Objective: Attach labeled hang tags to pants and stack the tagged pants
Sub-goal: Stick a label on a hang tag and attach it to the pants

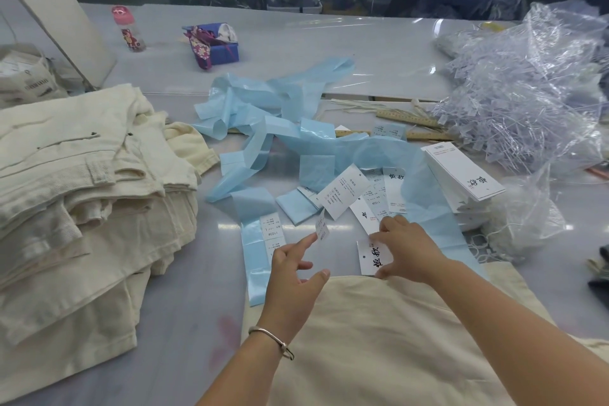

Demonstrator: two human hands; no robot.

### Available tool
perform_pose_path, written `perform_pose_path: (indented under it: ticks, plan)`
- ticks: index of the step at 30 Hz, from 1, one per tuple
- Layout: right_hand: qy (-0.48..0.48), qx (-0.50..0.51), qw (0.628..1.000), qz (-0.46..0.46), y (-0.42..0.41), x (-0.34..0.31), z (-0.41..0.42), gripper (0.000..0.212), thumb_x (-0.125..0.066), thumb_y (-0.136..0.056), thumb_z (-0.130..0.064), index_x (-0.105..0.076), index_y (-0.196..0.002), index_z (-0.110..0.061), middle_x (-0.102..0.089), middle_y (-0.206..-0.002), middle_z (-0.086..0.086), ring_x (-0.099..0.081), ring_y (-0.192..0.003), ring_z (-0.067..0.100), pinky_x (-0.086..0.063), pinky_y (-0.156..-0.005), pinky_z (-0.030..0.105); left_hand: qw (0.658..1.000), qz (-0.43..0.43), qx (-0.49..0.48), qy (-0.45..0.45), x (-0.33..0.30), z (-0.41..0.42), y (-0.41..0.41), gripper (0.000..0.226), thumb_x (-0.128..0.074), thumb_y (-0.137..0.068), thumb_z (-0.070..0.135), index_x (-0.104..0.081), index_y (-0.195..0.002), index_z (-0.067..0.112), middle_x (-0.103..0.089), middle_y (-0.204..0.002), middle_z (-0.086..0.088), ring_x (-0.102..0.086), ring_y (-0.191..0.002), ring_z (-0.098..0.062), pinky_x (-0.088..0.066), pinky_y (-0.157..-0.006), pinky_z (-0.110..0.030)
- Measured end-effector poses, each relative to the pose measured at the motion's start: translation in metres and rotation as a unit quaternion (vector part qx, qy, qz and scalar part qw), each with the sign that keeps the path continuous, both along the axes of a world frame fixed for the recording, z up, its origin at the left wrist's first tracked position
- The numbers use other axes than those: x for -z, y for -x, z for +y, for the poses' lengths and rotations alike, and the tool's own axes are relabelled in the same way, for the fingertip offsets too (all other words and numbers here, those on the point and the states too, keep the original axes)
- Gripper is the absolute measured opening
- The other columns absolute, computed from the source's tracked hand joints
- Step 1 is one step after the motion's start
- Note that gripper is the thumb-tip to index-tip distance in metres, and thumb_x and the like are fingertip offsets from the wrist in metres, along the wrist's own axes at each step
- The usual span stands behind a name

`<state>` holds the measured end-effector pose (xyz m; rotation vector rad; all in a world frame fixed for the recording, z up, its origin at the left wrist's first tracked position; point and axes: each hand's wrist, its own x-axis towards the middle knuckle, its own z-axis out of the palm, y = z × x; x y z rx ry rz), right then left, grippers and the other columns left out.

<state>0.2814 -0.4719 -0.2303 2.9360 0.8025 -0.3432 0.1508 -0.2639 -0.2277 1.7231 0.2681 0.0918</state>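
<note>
My left hand point(295, 270) carries a small white sticker label point(322, 227) stuck to the tip of its raised index finger. My right hand point(407, 247) pinches a white hang tag point(372, 255) with black characters, just above the edge of cream pants point(379, 339) spread in front of me. A tall stack of cream pants point(82, 191) lies at the left. More hang tags point(346, 196) lie loose on the table, and a neat pile of them point(461, 175) stands at the right. Light blue label backing strips point(263, 128) curl across the middle.
A heap of clear plastic tag fasteners in a bag point(527, 102) fills the right side. Wooden rulers point(408, 119) lie behind the tags. A pink bottle point(127, 28) and a blue box point(217, 43) stand at the back. The table point(329, 39) is pale grey.
</note>
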Motion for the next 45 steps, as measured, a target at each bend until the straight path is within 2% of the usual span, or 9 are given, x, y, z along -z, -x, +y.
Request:
perform_pose_path:
  ticks: [9,16,19,25,30,33,36,39,45]
  plan:
    - [-0.036,-0.013,0.999,-0.02,0.014,0.005,-0.012,0.07,-0.066,-0.079,-0.056,-0.045,-0.139,-0.026,-0.05,-0.134,-0.009,-0.043,-0.125,0.016,-0.036,-0.098,0.028,1.0,-0.004,0.009,-0.01,0.005,-0.001,0.003,0.059,-0.068,-0.086,0.012,-0.046,-0.115,0.059,-0.038,-0.118,0.017,-0.054,-0.102,0.001,-0.042,-0.072,-0.002]
    - [-0.236,0.023,0.969,-0.072,0.021,-0.001,-0.017,0.016,-0.08,-0.075,-0.017,-0.065,-0.083,-0.015,-0.065,-0.085,-0.005,-0.06,-0.086,0.025,-0.039,-0.076,0.033,1.0,-0.022,-0.008,-0.019,0.002,-0.002,0.001,0.087,-0.067,-0.086,0.011,-0.022,-0.132,0.07,-0.054,-0.11,0.011,-0.059,-0.083,0.003,-0.044,-0.07,-0.006]
    - [-0.397,0.102,0.903,-0.128,0.023,-0.012,-0.013,0.016,-0.073,-0.076,0.002,-0.065,-0.075,-0.012,-0.066,-0.074,-0.004,-0.064,-0.075,0.023,-0.048,-0.071,0.037,0.999,-0.046,-0.009,-0.009,0.0,-0.004,0.001,0.094,-0.067,-0.085,0.009,-0.015,-0.128,0.075,-0.065,-0.096,0.008,-0.062,-0.078,0.0,-0.045,-0.07,-0.008]
    - [-0.631,0.239,0.71,-0.201,0.05,-0.041,0.017,0.02,-0.074,-0.082,-0.009,-0.07,-0.081,-0.028,-0.067,-0.071,-0.016,-0.055,-0.059,-0.001,-0.044,-0.059,0.013,0.987,-0.157,0.003,-0.022,-0.021,-0.022,0.001,0.094,-0.07,-0.085,0.017,-0.009,-0.146,0.054,-0.069,-0.084,0.01,-0.066,-0.076,-0.009,-0.048,-0.071,-0.012]
    - [-0.645,0.285,0.709,-0.009,0.092,-0.048,0.051,0.018,-0.074,-0.082,-0.012,-0.073,-0.075,-0.029,-0.067,-0.065,0.001,-0.058,-0.058,0.011,-0.05,-0.058,0.029,0.985,-0.167,0.03,0.026,-0.038,-0.033,-0.008,0.1,-0.074,-0.083,0.017,-0.006,-0.147,0.054,-0.067,-0.08,0.002,-0.065,-0.075,-0.009,-0.05,-0.068,-0.017]
    - [-0.699,0.272,0.645,0.142,0.109,-0.054,0.058,0.02,-0.064,-0.087,-0.006,-0.074,-0.083,-0.023,-0.073,-0.077,0.007,-0.065,-0.065,0.017,-0.052,-0.055,0.024,0.988,-0.134,0.037,0.066,-0.041,-0.027,-0.011,0.103,-0.076,-0.082,0.017,-0.005,-0.146,0.054,-0.063,-0.072,0.001,-0.062,-0.072,-0.011,-0.053,-0.072,-0.026]
    - [-0.714,0.249,0.611,0.234,0.118,-0.055,0.058,0.017,-0.059,-0.089,-0.013,-0.072,-0.1,-0.013,-0.073,-0.096,0.012,-0.069,-0.087,0.027,-0.057,-0.075,0.033,0.983,-0.117,0.04,0.135,-0.04,-0.021,-0.01,0.105,-0.079,-0.074,0.022,-0.008,-0.141,0.06,-0.06,-0.067,0.004,-0.061,-0.071,-0.012,-0.055,-0.077,-0.032]
    - [-0.715,0.212,0.616,0.251,0.124,-0.054,0.053,0.022,-0.057,-0.088,-0.004,-0.071,-0.104,-0.011,-0.071,-0.104,0.014,-0.065,-0.102,0.028,-0.051,-0.089,0.034,0.98,-0.111,0.037,0.16,-0.039,-0.017,-0.011,0.109,-0.078,-0.071,0.015,-0.008,-0.143,0.057,-0.06,-0.068,0.001,-0.059,-0.072,-0.015,-0.055,-0.081,-0.041]
    - [-0.699,0.176,0.664,0.2,0.129,-0.058,0.054,0.029,-0.065,-0.075,-0.017,-0.073,-0.101,-0.021,-0.068,-0.106,-0.001,-0.059,-0.097,0.016,-0.05,-0.085,0.022,0.974,-0.12,0.032,0.189,-0.04,-0.016,-0.014,0.111,-0.08,-0.074,0.006,-0.009,-0.147,0.05,-0.061,-0.07,-0.003,-0.062,-0.072,-0.017,-0.054,-0.075,-0.032]
